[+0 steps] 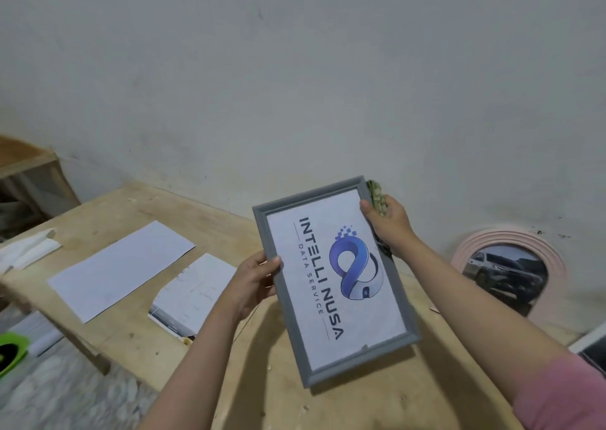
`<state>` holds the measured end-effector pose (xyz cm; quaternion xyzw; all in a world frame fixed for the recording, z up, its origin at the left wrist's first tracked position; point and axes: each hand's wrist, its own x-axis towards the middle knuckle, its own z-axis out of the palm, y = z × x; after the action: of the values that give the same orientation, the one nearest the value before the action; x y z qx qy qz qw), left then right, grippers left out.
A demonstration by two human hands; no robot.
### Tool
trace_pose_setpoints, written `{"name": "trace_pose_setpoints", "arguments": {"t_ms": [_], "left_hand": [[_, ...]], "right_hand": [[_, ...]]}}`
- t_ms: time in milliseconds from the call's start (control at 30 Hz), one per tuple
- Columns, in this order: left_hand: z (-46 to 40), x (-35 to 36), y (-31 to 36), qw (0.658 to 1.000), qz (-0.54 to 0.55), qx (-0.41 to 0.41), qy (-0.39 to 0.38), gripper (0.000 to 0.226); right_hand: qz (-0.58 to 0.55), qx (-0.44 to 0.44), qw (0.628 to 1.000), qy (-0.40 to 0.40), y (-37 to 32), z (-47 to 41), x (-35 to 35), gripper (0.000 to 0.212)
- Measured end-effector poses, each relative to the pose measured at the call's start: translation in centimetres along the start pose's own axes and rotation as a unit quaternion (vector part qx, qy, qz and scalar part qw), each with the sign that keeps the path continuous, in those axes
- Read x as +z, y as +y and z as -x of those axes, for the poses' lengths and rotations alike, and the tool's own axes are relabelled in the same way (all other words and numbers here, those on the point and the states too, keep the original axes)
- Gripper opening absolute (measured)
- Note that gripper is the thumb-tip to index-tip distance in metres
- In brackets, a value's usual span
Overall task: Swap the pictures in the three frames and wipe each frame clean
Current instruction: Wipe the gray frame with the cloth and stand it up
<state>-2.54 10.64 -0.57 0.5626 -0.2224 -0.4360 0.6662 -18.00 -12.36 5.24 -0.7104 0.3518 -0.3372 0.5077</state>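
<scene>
I hold a grey rectangular frame (334, 360) tilted above the wooden table (344, 406). Inside it is a white picture with a blue loop logo and the words INTELLI NUSA DATA SERVICE. My left hand (254, 283) grips the frame's left long edge. My right hand (388, 224) grips the top right corner and also holds a greenish patterned cloth (377, 197) bunched behind the frame. A pink oval frame (510, 238) with a picture of a car leans against the wall at the right. A white frame's corner (590, 344) shows at the right edge.
Two white sheets (121, 265) (196, 293) lie on the table's left part, one with a printed picture's edge showing beneath it. Folded white paper (26, 249) sits at the far left. A wooden shelf (29, 174) stands at the left, a green object (11, 351) on the floor.
</scene>
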Motion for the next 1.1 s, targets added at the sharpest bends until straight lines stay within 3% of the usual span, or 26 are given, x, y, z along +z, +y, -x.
{"name": "trace_pose_setpoints", "arguments": {"t_ms": [100,233,300,367,500,600,667,933,1000,1100], "left_hand": [[-0.3,0.6,0.0,0.996,-0.064,0.036,0.047,0.015],[-0.5,0.7,0.3,0.99,-0.109,0.037,0.077,0.012],[-0.7,0.8,0.4,0.988,-0.128,0.029,0.076,0.021],[-0.9,1.3,0.2,0.985,-0.16,0.021,0.057,0.024],[-1.2,3.4,0.0,0.974,-0.223,0.041,0.017,0.018],[-1.4,4.0,0.1,0.971,-0.231,0.059,0.0,0.02],[-1.2,3.5,0.1,0.974,-0.22,0.057,0.006,0.022],[-0.3,2.4,-0.6,0.978,-0.196,0.054,0.048,0.04],[-0.1,2.5,-0.6,0.978,-0.183,0.051,0.082,0.029],[0.2,2.4,-0.2,0.974,-0.186,0.058,0.115,0.027]], "right_hand": [[-0.008,0.023,0.999,0.034,0.8,0.0,0.3,0.023],[0.015,0.03,0.978,0.208,0.8,-0.3,0.4,0.017],[0.014,-0.031,0.964,0.263,-0.1,-0.2,1.1,0.023],[0.031,-0.152,0.964,0.216,-1.2,0.2,2.7,0.035],[0.167,-0.326,0.93,0.002,-3.3,2.0,7.2,0.056],[0.344,-0.34,0.861,-0.157,-2.9,2.3,9.3,0.06],[0.396,-0.332,0.831,-0.206,-1.9,1.9,9.4,0.057],[0.428,-0.361,0.813,-0.158,1.4,1.8,6.6,0.051],[0.442,-0.377,0.803,-0.137,2.0,1.5,5.3,0.053],[0.432,-0.348,0.824,-0.118,3.1,0.8,3.1,0.055]]}}
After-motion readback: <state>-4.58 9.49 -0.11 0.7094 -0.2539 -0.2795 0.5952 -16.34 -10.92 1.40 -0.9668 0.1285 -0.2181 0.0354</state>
